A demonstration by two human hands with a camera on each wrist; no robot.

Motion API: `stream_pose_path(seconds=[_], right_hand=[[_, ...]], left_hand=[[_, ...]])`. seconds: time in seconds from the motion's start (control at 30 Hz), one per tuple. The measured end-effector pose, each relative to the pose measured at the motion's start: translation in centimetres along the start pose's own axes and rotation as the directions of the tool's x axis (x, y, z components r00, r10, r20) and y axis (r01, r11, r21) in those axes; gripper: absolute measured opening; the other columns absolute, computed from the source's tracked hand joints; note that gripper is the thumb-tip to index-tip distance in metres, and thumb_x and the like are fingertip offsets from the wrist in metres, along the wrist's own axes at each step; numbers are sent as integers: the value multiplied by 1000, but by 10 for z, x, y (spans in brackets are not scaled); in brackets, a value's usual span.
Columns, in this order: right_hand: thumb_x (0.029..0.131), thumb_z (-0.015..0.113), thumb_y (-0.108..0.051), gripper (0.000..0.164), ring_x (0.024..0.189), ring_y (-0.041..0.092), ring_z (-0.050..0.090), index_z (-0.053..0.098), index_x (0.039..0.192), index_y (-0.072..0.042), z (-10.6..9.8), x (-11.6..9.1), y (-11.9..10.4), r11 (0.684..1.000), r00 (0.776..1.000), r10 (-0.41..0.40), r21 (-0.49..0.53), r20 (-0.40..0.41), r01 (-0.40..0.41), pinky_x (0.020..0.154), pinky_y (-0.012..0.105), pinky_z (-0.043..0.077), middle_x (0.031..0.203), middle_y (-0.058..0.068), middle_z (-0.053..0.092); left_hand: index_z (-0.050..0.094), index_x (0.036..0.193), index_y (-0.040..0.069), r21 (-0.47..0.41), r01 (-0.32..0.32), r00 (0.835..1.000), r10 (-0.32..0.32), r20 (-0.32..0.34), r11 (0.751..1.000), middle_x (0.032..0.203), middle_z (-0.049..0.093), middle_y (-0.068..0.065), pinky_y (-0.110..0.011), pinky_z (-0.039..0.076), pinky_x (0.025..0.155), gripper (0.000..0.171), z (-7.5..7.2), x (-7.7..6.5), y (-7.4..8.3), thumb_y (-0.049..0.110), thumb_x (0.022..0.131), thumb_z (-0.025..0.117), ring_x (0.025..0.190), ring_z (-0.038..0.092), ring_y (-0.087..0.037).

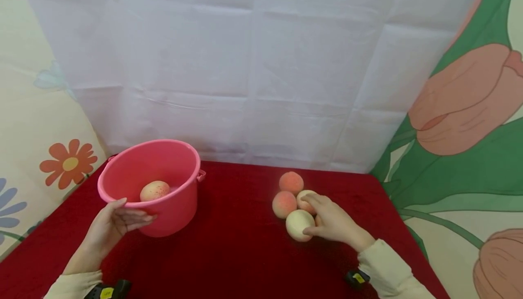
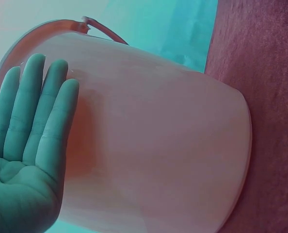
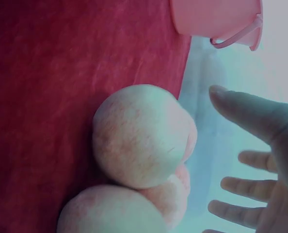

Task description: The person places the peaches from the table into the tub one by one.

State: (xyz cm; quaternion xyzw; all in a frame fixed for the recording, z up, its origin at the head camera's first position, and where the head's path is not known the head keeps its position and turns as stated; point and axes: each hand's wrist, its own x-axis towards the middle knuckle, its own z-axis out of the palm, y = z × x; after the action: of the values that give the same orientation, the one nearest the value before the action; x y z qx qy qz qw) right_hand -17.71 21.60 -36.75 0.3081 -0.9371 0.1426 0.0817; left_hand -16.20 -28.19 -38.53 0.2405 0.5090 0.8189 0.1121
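Note:
A pink bucket (image 1: 188,208) stands at the left, with a speckled peach (image 1: 154,191) inside it. My left hand (image 1: 116,221) is at the bucket's near rim, its fingers straight along the outside in the left wrist view; whether it touches the wall I cannot tell. Several peaches lie bunched to the right, among them a pale peach (image 1: 299,225), a pink-red peach (image 1: 291,183) and a two-toned peach (image 1: 284,205). Over the near right side of this cluster is my right hand (image 1: 333,219), fingers spread and partly covering the peaches. The right wrist view shows nothing held in it.
Dark red cloth (image 1: 237,253) covers the table. A white sheet (image 1: 245,62) hangs behind the table's far edge, and floral curtains (image 1: 461,103) flank both sides. The bucket's handle (image 3: 238,35) hangs along its outer side.

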Motion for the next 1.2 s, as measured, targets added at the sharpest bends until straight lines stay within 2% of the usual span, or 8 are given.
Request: stream_pose_path(seconds=[0.13, 0.33, 0.57, 0.83, 1.07, 1.2], right_hand=[[64, 81, -30, 78, 105, 36, 51, 45, 123, 5, 1, -6, 6, 998, 998, 65, -26, -1, -65, 80, 50, 46, 119, 20, 51], [61, 83, -29, 79, 105, 39, 49, 46, 121, 6, 3, -12, 15, 989, 991, 136, -61, -6, -136, 75, 54, 46, 119, 23, 50], [55, 85, -29, 81, 94, 35, 50, 47, 118, 5, 3, -15, 23, 971, 975, 223, -84, -4, -222, 68, 49, 48, 113, 19, 50], [53, 86, -30, 82, 88, 36, 48, 47, 115, 5, 12, -17, 27, 948, 948, 317, -51, 25, -315, 59, 45, 47, 109, 20, 48], [52, 87, -32, 82, 83, 37, 50, 46, 114, 3, 24, -20, 33, 929, 929, 370, -36, 25, -369, 58, 45, 47, 106, 21, 49], [52, 86, -31, 80, 83, 37, 51, 47, 114, 1, 29, -21, 36, 926, 926, 377, -35, 28, -376, 57, 46, 48, 105, 19, 49]], left_hand=[[68, 103, 1, -16, -9, 1000, 9, 20, 1000, 97, 68, -13, -32, 49, 83, 64, 0, 0, 0, 16, 100, 6, 94, 64, -24], [68, 103, 0, -28, -23, 999, 24, 28, 999, 97, 68, -14, -32, 49, 83, 64, -1, 0, 0, 15, 100, 5, 94, 64, -24], [68, 103, 1, -19, -19, 1000, 19, 18, 1000, 97, 68, -13, -33, 49, 84, 64, -2, 0, -1, 15, 100, 6, 94, 63, -24], [67, 104, -1, -28, -43, 999, 44, 32, 999, 97, 67, -15, -33, 49, 84, 64, -3, 1, -2, 15, 100, 5, 95, 63, -25], [67, 103, 0, -29, -39, 999, 40, 23, 999, 97, 68, -14, -33, 49, 84, 63, -1, 2, -2, 14, 100, 6, 95, 63, -25], [67, 103, -1, -31, -35, 999, 35, 22, 999, 97, 68, -15, -33, 49, 84, 64, -1, 1, -1, 14, 100, 5, 95, 63, -25]])
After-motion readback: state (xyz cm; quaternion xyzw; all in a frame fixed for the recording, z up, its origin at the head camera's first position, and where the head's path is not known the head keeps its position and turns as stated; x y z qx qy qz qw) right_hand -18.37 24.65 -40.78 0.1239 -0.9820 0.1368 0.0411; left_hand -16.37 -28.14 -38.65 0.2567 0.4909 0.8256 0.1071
